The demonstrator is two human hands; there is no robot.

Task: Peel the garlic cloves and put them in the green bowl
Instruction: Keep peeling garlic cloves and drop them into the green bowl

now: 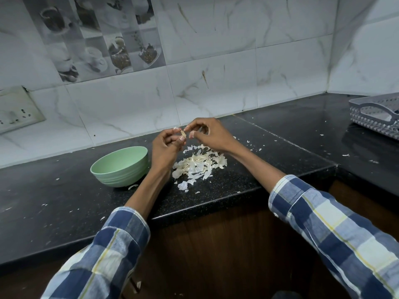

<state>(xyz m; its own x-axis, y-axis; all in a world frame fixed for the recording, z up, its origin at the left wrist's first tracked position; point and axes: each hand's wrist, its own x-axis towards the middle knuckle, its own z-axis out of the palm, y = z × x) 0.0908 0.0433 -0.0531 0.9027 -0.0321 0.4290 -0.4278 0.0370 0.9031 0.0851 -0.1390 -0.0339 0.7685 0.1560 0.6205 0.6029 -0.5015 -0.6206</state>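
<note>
Both hands pinch one small pale garlic clove (pixel 183 133): left hand (pixel 166 145), right hand (pixel 207 132). It could slip and miss the round green plastic bowl (pixel 121 167) at eight o'clock

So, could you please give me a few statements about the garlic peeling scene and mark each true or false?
1. Both hands are at the garlic clove. True: left hand and right hand pinch it.
2. The bowl is red. False: it is green.
3. The peels lie in the bowl. False: they are piled on the counter, right of the bowl.
4. A grey basket sits at the far right. True.
5. The bowl is upside down. False: it stands upright.
</note>
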